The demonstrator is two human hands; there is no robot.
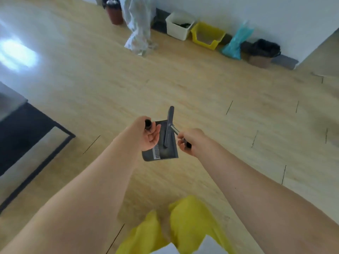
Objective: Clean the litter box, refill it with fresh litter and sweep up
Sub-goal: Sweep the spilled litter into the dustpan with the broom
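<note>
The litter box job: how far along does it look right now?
The yellow litter box by the wall holds brownish litter, so refilling may be done, though blur hides detail. In hand: the left hand grips the dustpan handle, and the right hand the broom handle. Sweeping seems left; both tools are held off the floor.

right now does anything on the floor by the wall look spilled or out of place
No spill shows. The yellow litter box sits upright by the wall between a white bin and a teal bag. The picture is too blurred to rule out scattered grains.
</note>
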